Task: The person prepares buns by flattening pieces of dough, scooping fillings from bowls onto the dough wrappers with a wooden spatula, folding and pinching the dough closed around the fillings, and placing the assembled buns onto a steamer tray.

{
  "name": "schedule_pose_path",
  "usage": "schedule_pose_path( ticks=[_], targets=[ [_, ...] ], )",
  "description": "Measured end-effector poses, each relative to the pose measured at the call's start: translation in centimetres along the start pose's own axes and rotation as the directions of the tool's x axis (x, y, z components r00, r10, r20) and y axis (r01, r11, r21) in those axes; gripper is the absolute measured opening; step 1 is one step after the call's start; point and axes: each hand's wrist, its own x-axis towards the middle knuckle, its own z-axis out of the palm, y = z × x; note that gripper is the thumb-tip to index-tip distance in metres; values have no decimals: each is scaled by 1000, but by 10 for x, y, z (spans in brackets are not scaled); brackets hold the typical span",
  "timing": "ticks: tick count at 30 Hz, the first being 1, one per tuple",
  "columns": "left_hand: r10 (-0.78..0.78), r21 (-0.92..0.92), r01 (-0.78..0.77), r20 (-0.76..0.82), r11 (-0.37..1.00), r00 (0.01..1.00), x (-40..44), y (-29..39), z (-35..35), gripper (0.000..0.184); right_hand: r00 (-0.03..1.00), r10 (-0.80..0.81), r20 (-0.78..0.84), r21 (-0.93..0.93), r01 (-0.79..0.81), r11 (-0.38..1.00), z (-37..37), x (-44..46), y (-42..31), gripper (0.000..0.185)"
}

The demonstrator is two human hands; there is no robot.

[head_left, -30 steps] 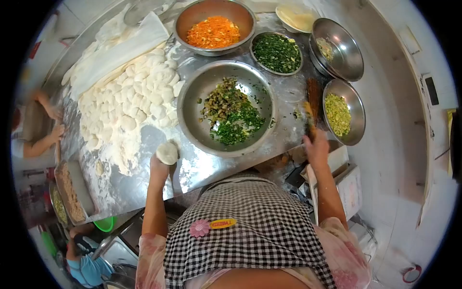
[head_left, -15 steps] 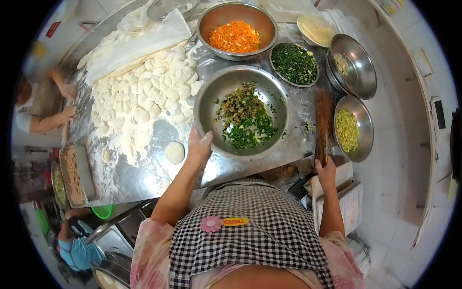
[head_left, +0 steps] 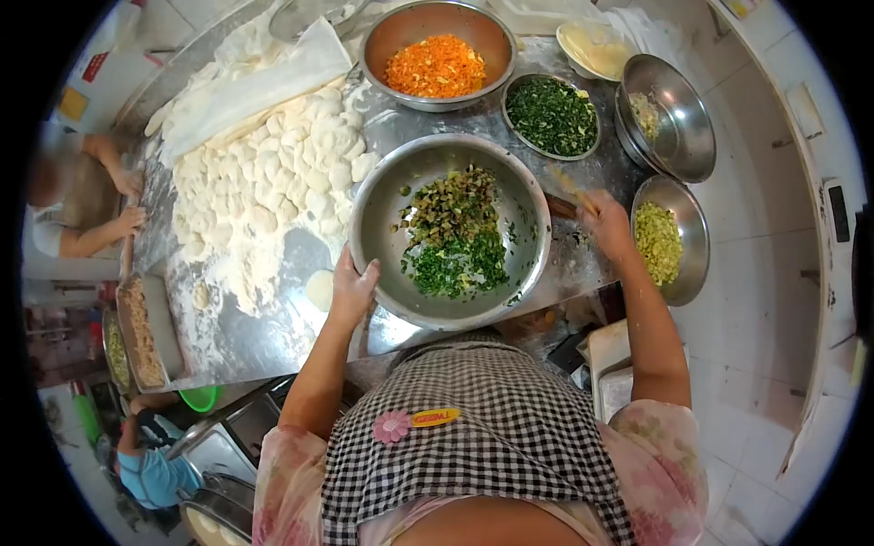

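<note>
I have the left hand (head_left: 353,284) against the near-left rim of the large steel bowl (head_left: 378,209), though I can't tell if it grips, while the right hand (head_left: 608,223) is closed round a slender yellowish handle (head_left: 572,188) just beyond that bowl's right side. The bowl's near rim appears at or over the front edge of the table (head_left: 393,127), so a careless tug could tip it and spill the chopped greens (head_left: 455,264). My room is tight: dough pieces (head_left: 273,182) crowd the left, a bowl of pale green bits (head_left: 687,227) bounds the right, and a bowl of orange shreds (head_left: 499,55) the far side.
</note>
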Motion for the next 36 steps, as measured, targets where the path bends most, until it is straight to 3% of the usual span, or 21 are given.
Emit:
schedule_pose_path(
  ticks=[5, 10, 13, 14, 17, 20, 27, 29, 31, 32, 33, 35, 36],
  targets=[
    [87, 54, -92, 80, 994, 993, 23, 4, 3, 42, 975, 68, -211, 249, -14, 968, 13, 2, 14, 26],
    [191, 182, -215, 141, 960, 971, 49, 15, 10, 43, 931, 328, -162, 515, -204, 832, 38, -26, 37, 24],
    [160, 123, -181, 163, 976, 973, 59, 10, 10, 43, 924, 346, -161, 566, -201, 800, 41, -44, 37, 24],
    [74, 76, -88, 174, 993, 982, 59, 12, 10, 45, 917, 372, -146, 592, -220, 775, 40, -48, 29, 24],
    [96, 56, -105, 149, 993, 984, 56, 9, 4, 47, 906, 396, -150, 621, -225, 751, 28, -58, 2, 23],
    [-17, -192, 15, -12, 981, 1000, 43, 4, -20, 45, 913, 359, -195, 596, -180, 782, 20, -65, -7, 22],
    [-42, -137, -33, -506, 990, 862, 0, -11, -101, 27, 910, 409, -64, 705, -249, 664, 5, -69, -78, 24],
    [-9, -55, -24, -536, 998, 844, -8, -30, -110, 24, 936, 352, -24, 699, -236, 675, 12, -69, -88, 24],
    [138, 268, 9, -526, 963, 839, -10, -42, -103, 23, 968, 251, 15, 684, -193, 704, 21, -69, -92, 25],
    [293, 526, -3, -469, 851, 833, -11, -40, -96, 24, 981, 193, 14, 654, -155, 741, 24, -69, -96, 26],
    [509, 675, -169, -345, 718, 788, -7, -52, -91, 32, 991, 135, 14, 622, -114, 775, 29, -70, -103, 26],
    [520, 958, -72, -87, 277, 849, 6, -72, -77, 42, 996, 75, 55, 589, -93, 803, 35, -71, -124, 27],
    [425, 964, -14, -104, 267, 899, 8, -62, -58, 44, 993, 74, 93, 589, -114, 800, 35, -73, -138, 27]
  ],
)
